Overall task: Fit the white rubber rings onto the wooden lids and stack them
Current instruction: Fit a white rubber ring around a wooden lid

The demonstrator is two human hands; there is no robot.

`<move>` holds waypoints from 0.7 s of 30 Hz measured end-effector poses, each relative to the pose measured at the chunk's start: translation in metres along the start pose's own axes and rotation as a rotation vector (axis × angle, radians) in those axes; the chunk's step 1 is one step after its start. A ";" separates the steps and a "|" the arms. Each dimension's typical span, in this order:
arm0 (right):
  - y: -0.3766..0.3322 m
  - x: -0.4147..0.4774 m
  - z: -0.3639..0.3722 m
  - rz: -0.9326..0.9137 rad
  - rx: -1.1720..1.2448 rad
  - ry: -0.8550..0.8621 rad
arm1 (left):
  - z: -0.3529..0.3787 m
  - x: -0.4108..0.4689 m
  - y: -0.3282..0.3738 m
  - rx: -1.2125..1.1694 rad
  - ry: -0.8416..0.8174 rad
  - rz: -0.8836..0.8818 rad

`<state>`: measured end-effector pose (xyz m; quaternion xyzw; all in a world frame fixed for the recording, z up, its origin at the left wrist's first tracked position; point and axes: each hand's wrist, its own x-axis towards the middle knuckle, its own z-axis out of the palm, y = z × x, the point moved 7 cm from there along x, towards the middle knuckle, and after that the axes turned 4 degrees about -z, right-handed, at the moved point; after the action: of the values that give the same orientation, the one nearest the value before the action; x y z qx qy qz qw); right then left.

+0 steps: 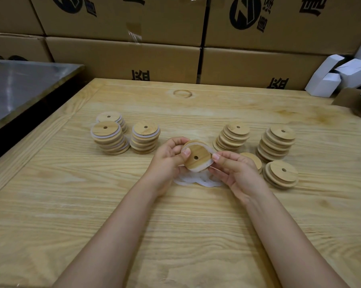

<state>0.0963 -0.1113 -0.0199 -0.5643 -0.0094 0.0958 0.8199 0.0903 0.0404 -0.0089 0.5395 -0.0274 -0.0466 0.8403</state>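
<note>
Above the middle of the wooden table point(92, 204), both hands hold one round wooden lid point(197, 155) with a small hole. A white rubber ring point(209, 162) sits partly around its rim. My left hand point(168, 161) grips the lid's left edge, thumb on its face. My right hand point(234, 171) pinches the ring at the right edge. Loose white rings point(196, 180) lie in a pile under my hands. Three stacks of ringed lids point(111, 137) stand at the left. Stacks of bare lids point(276, 143) stand at the right, and a single lid point(252, 160) lies behind my right hand.
Large cardboard boxes point(133, 57) form a wall behind the table. A shiny metal surface point(19, 86) lies at the left. White folded cartons point(341, 75) and a small open box point(354, 100) sit at the back right corner.
</note>
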 end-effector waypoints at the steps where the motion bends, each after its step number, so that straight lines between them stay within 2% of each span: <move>1: 0.000 0.000 -0.002 0.002 -0.016 0.004 | 0.001 0.000 0.001 0.012 -0.014 -0.003; 9: -0.005 -0.001 0.001 -0.061 -0.021 -0.023 | 0.003 -0.002 0.004 0.154 -0.100 -0.041; 14: -0.006 -0.003 0.002 -0.139 -0.224 0.032 | 0.002 0.000 0.002 0.338 -0.039 0.023; 19: -0.018 -0.011 0.011 -0.408 -0.517 0.148 | -0.002 0.001 0.006 0.242 0.068 0.100; 21: -0.018 -0.014 0.011 -0.464 -0.599 0.227 | -0.003 0.001 0.006 0.250 0.084 0.118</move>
<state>0.0838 -0.1101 0.0017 -0.7684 -0.0734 -0.1622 0.6147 0.0915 0.0455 -0.0041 0.6387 -0.0295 0.0293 0.7683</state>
